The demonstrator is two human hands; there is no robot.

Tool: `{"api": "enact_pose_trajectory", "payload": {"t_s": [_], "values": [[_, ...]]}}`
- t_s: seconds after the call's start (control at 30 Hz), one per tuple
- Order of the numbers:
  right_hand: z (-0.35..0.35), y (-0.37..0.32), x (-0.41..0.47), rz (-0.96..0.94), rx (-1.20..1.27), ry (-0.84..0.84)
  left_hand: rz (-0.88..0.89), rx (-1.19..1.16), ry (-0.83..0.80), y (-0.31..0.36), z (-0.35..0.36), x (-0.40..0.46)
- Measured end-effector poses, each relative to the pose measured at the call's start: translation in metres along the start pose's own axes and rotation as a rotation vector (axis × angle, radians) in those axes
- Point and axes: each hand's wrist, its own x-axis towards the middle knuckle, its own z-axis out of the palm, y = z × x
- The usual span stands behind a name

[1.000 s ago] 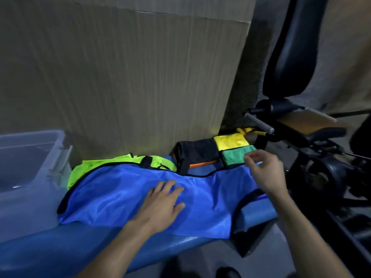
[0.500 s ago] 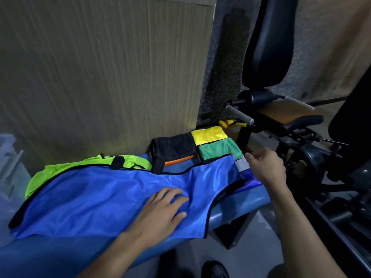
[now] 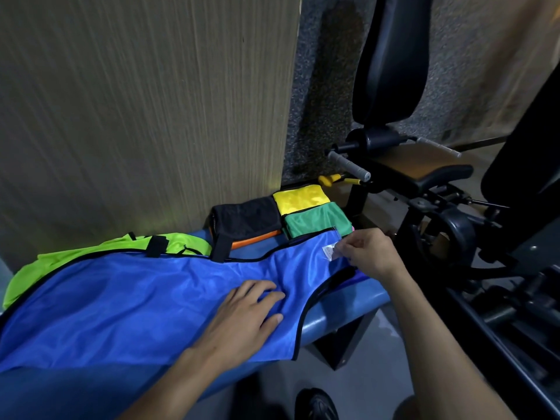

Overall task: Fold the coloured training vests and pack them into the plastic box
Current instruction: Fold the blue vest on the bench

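The shiny blue mesh training vest w/ black piping (image 3: 145, 301) lay spread flat along the blue padded bench (image 3: 339, 319), which serves as landmark here. Nearest, over the bench's front-middle, the left hand (image 3: 242, 316) pressed flat on the vest, fingers straight, gripping nothing. Toward the bench's right end, the right hand (image 3: 368, 253) pinched the vest's shoulder strap by its white care label (image 3: 330, 251); half a sec earlier it was only closing on that corner, so the strap was now secured & the first fold looked ready to start. Behind the blue vest, at the bench's back edge, a neon-green vest (image 3: 100, 253) lay unfolded, partly covered. Further right along the back edge sat folded vests: black (image 3: 248, 218), yellow (image 3: 300, 197), green (image 3: 315, 221), w/ an orange edge under the black. The plastic box had swung out of frame since a sec ago, presumably off the bench's left end. Gym machine beyond the right end too dark to read.
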Motion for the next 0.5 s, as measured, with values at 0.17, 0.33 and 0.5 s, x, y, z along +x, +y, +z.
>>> {"api": "enact_pose_trajectory", "payload": {"t_s": [0.17, 0.33, 0.5], "values": [[0.0038, -0.0024, 0.0056, 0.051, -0.122, 0.137, -0.001, 0.004, 0.013, 0.0013, 0.0025, 0.0014], [0.0063, -0.0041, 0.0072, 0.109, -0.215, 0.078, -0.002, -0.007, 0.047, -0.0002, 0.0032, 0.0021], [0.0052, -0.003, 0.0094, -0.028, -0.116, 0.088, 0.012, -0.031, 0.097, -0.0025, 0.0028, 0.0061]]}}
